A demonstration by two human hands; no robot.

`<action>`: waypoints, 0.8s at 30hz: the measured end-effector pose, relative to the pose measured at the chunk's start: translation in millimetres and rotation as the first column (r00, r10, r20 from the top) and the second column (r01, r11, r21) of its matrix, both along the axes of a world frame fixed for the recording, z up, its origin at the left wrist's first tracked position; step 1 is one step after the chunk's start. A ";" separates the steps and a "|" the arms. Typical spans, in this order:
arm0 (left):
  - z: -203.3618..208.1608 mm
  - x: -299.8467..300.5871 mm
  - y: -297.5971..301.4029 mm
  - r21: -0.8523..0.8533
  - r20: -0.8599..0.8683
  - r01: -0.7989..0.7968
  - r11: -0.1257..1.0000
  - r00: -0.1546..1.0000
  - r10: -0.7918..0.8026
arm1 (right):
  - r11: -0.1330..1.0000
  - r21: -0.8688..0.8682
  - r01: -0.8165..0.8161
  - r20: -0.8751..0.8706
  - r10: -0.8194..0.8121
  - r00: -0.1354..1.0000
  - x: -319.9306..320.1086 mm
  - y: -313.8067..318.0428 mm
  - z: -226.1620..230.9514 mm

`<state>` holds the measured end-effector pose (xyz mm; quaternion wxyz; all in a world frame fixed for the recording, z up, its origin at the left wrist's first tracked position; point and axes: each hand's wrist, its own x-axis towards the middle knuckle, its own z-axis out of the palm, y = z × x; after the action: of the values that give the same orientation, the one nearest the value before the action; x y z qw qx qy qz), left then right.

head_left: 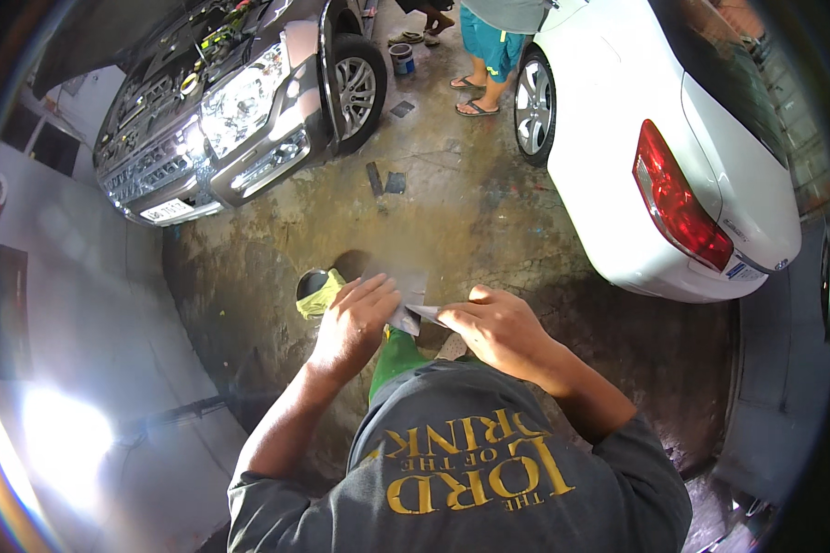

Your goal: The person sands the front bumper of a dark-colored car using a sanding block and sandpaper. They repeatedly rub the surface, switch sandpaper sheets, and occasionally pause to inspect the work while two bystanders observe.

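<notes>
In front of my body, between both hands, is a thin grey sheet (404,319) that looks like sandpaper. My left hand (361,310) lies over its left side, fingers close together, thumb hidden. At the sheet's right side, my right hand (496,324) pinches a pale, bent or folded part between thumb and fingers. Whether this part belongs to the same sheet I cannot tell. A yellow-green cloth (321,295) hangs over the rim of a dark round bucket (312,282) just beyond my left hand.
A dark car (295,147) with its engine bay exposed stands at the far left. On the right is a white car (609,212). Dark flat pieces (396,182) lie on the wet, stained floor. Farther off are a paint can (402,59) and a person in teal shorts (491,44).
</notes>
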<state>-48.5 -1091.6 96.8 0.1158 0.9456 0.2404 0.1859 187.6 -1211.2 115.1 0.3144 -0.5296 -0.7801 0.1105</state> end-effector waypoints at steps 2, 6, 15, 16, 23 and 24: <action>-0.8 -4.1 -8.2 -0.035 0.007 -0.031 0.999 0.999 0.031 | 0.995 -0.096 0.004 0.002 -0.004 1.000 -3.5 6.6 -14.6; 0.6 -8.8 -22.3 -0.169 0.053 -0.102 0.980 0.992 0.112 | 0.971 -0.154 0.182 0.041 -0.178 0.983 9.4 26.0 -69.9; -14.3 -39.8 -37.6 -0.466 -0.200 -0.512 0.722 0.856 0.477 | 0.444 -0.670 0.595 0.472 -0.364 0.803 101.8 -79.4 -328.2; -18.2 -41.8 -39.9 -0.512 -0.186 -0.508 0.692 0.853 0.488 | 0.213 -0.706 0.676 0.498 -0.530 0.687 108.0 -124.9 -361.7; -64.0 -39.0 -42.0 -0.662 -0.085 -0.403 0.632 0.879 0.470 | 0.089 -0.648 0.756 0.238 -0.920 0.312 110.3 -217.5 -342.7; -75.0 -29.7 -38.5 -0.705 -0.111 -0.386 0.595 0.889 0.445 | 0.355 -0.759 0.546 -0.131 -0.904 0.406 128.9 -200.9 -341.4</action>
<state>-78.2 -1130.2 21.9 0.4337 0.7359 0.5018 0.1362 316.5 -1412.1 -226.3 0.3426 -0.8455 -0.2329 0.3368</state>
